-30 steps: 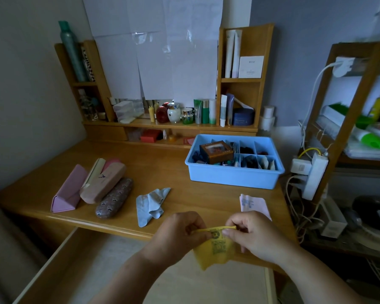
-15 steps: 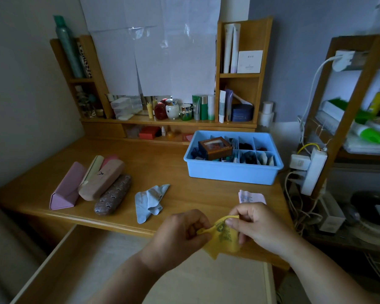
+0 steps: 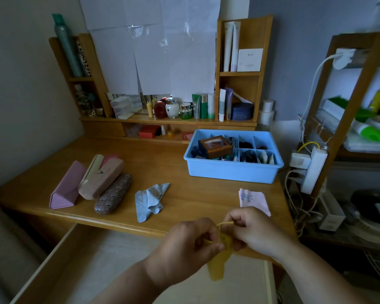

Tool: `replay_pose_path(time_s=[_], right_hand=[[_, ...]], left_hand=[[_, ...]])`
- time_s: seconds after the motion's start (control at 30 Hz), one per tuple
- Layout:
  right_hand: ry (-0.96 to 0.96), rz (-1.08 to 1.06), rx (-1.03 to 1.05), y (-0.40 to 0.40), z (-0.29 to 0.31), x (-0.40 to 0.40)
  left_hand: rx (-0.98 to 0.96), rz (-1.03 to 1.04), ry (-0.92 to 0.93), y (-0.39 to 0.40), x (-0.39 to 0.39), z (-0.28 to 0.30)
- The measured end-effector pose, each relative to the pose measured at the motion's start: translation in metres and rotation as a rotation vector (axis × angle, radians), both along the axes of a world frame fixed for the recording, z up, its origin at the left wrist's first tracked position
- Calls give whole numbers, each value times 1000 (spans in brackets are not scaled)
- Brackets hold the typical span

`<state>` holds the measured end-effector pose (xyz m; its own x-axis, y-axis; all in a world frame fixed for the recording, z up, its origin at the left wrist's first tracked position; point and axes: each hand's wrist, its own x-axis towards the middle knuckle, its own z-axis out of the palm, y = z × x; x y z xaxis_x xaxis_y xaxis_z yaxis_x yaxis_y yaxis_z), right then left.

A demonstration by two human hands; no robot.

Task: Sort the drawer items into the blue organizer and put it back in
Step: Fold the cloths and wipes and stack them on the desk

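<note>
Both hands, left hand [image 3: 185, 244] and right hand [image 3: 253, 230], pinched the yellow cloth [image 3: 217, 263] hanging between their fingertips, apparently mid-fold, so matched edges would suit the blue organizer [image 3: 233, 172] well beyond them.

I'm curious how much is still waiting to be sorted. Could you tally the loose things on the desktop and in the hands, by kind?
Glasses cases: 4 (pink triangular case, cream case, tan case, patterned brown case)
Cloths: 3 (blue cloth, pink cloth, yellow cloth held by left hand and right hand)
Total: 7
</note>
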<state>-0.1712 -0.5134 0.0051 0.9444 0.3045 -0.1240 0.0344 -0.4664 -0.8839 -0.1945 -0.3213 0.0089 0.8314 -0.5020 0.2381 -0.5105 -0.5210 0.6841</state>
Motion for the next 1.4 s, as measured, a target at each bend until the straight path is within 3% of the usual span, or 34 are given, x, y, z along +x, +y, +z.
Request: replay_pose_path(time_s=[0.2,0.4,0.57,0.63,0.77,0.93,1.03,1.2,1.33,1.4], right_hand=[[-34,-8,-75,-9,-3,-2],[-5,0,-14,-7,-9,-2],[-63,33,-22,1,-13,1],[-88,-1,9,0,-13,4],[-68,-42,119,-9,-10,8],[-95,-17,63,-10,-9,10],[-103,13,2,-7,-10,11],[-65,24,-8,-10,-7,22],[-46,-17,72,-7,-12,34],[-141,-56,67,-6,-18,39]], left_hand=[[173,155,74,11,7,-2],[230,247,45,14,9,-3],[431,372,-163,3,17,-4],[328,369,-232,-1,18,-3],[2,343,-116,6,24,-6],[240,301,-43,6,25,-10],[263,308,-39,4,29,-10],[88,364,118,12,37,-8],[-334,399,448,11,43,-15],[-520,396,471,11,49,-22]])
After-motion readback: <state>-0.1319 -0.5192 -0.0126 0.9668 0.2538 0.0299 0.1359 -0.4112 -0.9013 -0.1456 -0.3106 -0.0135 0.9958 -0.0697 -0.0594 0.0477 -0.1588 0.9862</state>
